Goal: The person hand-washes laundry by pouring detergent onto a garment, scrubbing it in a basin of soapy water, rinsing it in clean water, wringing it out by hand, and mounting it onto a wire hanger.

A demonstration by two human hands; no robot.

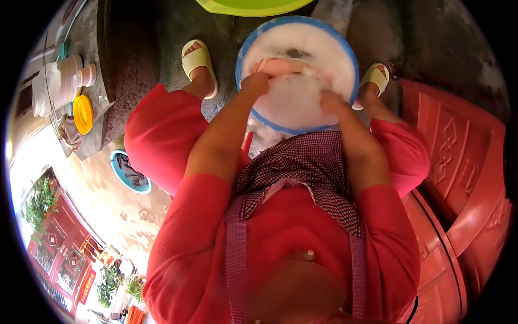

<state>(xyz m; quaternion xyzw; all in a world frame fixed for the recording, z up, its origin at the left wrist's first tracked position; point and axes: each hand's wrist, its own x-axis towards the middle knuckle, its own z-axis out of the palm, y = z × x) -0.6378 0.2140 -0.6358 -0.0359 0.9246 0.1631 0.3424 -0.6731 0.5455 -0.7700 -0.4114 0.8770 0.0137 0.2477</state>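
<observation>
Leaning over the blue-rimmed basin (355, 75), we have both hands in thick suds, knees spread, probably to give it room. Our left hand (256, 82) is beside a pinkish item (278, 66) lying in the foam (soap hides plenty here!); our right hand (333, 102) dips in across from it, perhaps for balance. Finger opening and any grip, we can't tell for either hand.

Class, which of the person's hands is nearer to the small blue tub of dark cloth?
The left. The left hand is at the foamy basin's near side, towards the blue tub; the right hand is farther across the foam.
</observation>
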